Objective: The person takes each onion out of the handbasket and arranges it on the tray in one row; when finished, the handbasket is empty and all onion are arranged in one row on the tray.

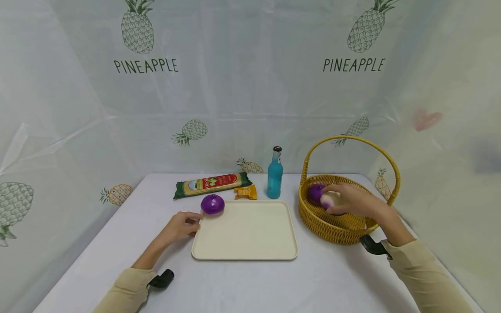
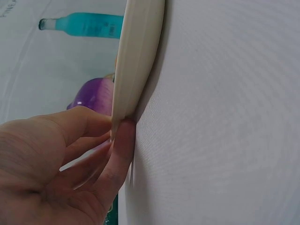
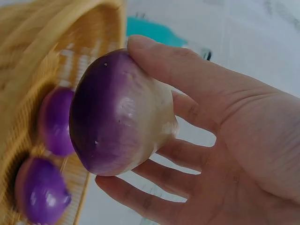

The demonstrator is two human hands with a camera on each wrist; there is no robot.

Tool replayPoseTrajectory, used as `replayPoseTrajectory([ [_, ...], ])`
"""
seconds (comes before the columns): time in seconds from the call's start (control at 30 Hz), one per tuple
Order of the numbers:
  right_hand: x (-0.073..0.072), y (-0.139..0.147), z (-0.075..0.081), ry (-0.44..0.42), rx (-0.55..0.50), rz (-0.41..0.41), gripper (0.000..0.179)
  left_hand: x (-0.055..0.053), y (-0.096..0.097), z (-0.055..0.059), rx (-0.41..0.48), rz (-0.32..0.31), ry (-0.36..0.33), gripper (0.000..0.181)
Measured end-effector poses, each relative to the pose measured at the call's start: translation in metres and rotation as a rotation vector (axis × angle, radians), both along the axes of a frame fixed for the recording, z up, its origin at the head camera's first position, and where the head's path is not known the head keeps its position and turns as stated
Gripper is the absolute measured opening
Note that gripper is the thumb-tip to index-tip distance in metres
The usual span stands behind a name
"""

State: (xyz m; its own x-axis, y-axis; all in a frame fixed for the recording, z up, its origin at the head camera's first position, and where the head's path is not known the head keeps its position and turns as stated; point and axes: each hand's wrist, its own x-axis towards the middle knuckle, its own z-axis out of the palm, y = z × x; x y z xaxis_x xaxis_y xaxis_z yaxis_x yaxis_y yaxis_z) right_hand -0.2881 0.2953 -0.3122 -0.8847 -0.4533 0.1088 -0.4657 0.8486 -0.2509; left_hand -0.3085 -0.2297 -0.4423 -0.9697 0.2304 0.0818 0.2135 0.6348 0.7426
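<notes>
My left hand (image 1: 182, 227) pinches the left rim of a cream tray (image 1: 246, 234), thumb over the edge and a finger beneath, as the left wrist view shows. A purple turnip (image 1: 212, 204) rests on the tray's upper left corner. At the right, my right hand (image 1: 352, 201) is at the opening of a wicker basket (image 1: 326, 230), under its tall handle. It holds a purple-and-white turnip (image 3: 122, 112) between thumb and fingers. Two more purple turnips lie inside the basket: one turnip (image 3: 57, 121) and, below it in that view, another turnip (image 3: 41, 190).
Behind the tray lie a long pack of pasta (image 1: 213, 184) and a small orange packet (image 1: 246, 192). A blue bottle (image 1: 275, 176) stands upright between tray and basket. A pineapple-print curtain (image 1: 250, 95) hangs behind the white table (image 1: 250, 287).
</notes>
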Motion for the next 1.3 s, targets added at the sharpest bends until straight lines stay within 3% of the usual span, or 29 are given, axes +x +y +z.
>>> replayPoseTrajectory([
  [0.5, -0.025, -0.105, 0.001, -0.085, -0.037, 0.072, 0.053, 0.002, 0.002, 0.002, 0.020, -0.013, -0.015, 0.036],
  [0.83, -0.062, -0.178, -0.026, -0.137, -0.003, 0.200, 0.051, 0.001, 0.001, 0.000, 0.018, 0.000, -0.017, 0.035],
  [0.97, -0.071, -0.204, -0.036, -0.155, -0.002, 0.251, 0.050, 0.002, 0.001, 0.000, 0.031, -0.006, -0.026, 0.036],
  [1.3, -0.090, -0.241, -0.052, -0.168, -0.025, 0.289, 0.055, 0.002, 0.001, 0.003, 0.019, 0.001, -0.026, 0.036],
])
